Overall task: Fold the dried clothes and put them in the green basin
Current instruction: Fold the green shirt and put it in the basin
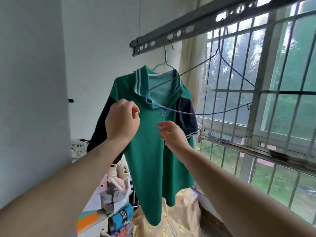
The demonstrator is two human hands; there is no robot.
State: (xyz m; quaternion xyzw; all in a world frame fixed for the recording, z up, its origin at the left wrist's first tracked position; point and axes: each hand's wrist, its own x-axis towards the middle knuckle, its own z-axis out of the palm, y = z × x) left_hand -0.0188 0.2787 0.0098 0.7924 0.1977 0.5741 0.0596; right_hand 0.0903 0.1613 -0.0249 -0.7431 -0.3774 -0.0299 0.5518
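Observation:
A green polo shirt point(153, 151) with navy sleeves and a striped collar hangs on a light-blue hanger point(165, 64) from the grey drying rail point(188, 29). My left hand point(122, 121) is raised in front of the shirt's left chest near the collar, fingers curled in a pinch; whether it grips cloth is unclear. My right hand point(172, 134) is open at the shirt's middle, fingers spread, just below an empty blue wire hanger point(222, 106) that hangs from the rail and sticks out in front of the shirt. No green basin is in view.
A barred window point(256, 117) fills the right side. A white wall point(34, 82) stands at left. Below the shirt lie a yellowish bag or cloth point(179, 216), boxes and plastic bags point(116, 202), and a white basket point(78, 149) at left.

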